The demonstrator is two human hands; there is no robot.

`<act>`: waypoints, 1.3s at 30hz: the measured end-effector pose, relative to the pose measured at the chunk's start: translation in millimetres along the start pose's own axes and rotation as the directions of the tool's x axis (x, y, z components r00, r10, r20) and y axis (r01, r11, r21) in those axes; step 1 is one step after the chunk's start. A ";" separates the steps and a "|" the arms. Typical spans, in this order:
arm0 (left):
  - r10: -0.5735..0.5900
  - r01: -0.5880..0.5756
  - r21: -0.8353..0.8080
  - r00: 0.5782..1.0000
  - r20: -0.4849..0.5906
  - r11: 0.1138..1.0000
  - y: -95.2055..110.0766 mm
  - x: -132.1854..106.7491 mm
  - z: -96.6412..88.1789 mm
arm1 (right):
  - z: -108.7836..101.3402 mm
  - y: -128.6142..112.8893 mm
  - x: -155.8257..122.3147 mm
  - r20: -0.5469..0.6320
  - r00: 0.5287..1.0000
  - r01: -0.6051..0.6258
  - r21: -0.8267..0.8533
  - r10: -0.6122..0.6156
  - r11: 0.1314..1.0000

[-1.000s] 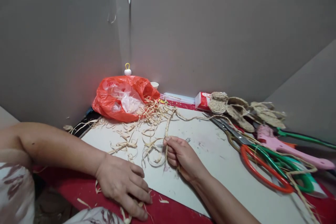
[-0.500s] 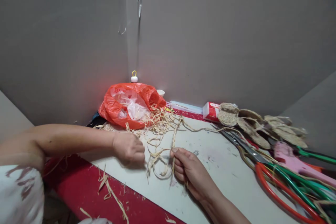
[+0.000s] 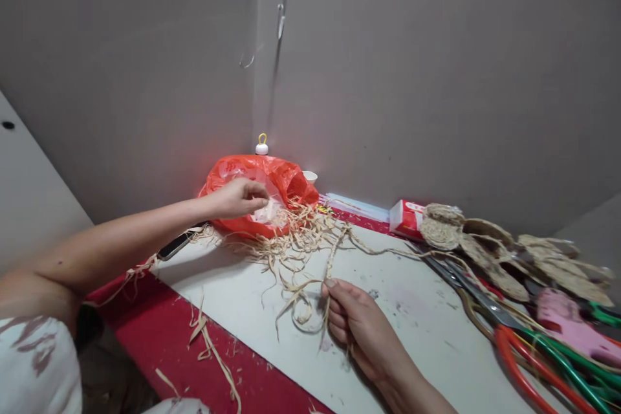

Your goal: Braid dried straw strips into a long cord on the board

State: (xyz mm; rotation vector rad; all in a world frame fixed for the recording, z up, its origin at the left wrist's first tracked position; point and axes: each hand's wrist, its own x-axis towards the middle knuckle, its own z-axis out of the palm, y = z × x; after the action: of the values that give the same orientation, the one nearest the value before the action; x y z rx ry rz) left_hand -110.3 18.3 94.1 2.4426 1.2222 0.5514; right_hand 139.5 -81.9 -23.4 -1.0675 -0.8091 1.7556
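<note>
My right hand [image 3: 356, 317] pinches a narrow braid [image 3: 330, 262] of pale dried plant strips between thumb and fingers, low over the white board. Loose strip ends [image 3: 303, 310] curl out from the braid to the left of that hand. My left hand [image 3: 242, 197] hovers in front of the mouth of a red plastic bag [image 3: 295, 182], its fingers curved and apart from the thumb, with nothing visible between them. Crumpled clear plastic and a tangle of dried strips [image 3: 291, 233] spill from the bag just below this hand.
Large scissors with red handles [image 3: 517, 362] and green-handled ones lie at right. Behind them are woven slippers [image 3: 490, 252], a pink tool [image 3: 567, 323] and a red-and-white packet [image 3: 405, 218]. A white cup [image 3: 309, 176] stands beside the bag; grey walls close in the back.
My left hand has moved up from the board to the red bag, its fingers loosening. The right hand keeps its pinch on the braid. The whole view has shifted slightly.
</note>
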 end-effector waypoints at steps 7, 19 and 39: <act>-0.247 0.246 0.359 0.968 -0.045 0.900 -38.8 -46.9 -2.4 | -0.8 1.3 -0.5 0.007 1.000 0.005 -0.021 -0.004 1.000; -0.350 0.363 0.598 0.926 -0.144 0.715 -51.3 -99.9 16.0 | -2.1 3.1 -0.1 0.015 1.000 -0.010 -0.017 0.011 1.000; 0.082 -0.083 -0.010 0.937 0.341 0.996 7.5 17.5 70.7 | -1.4 1.8 -1.9 -0.016 0.999 -0.035 -0.020 0.035 0.999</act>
State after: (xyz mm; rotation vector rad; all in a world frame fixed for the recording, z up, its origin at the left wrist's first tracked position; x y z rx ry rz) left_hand -61.0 18.7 40.0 2.4681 0.9821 0.1339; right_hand 140.6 -84.2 -24.9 -1.1132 -0.8048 1.7698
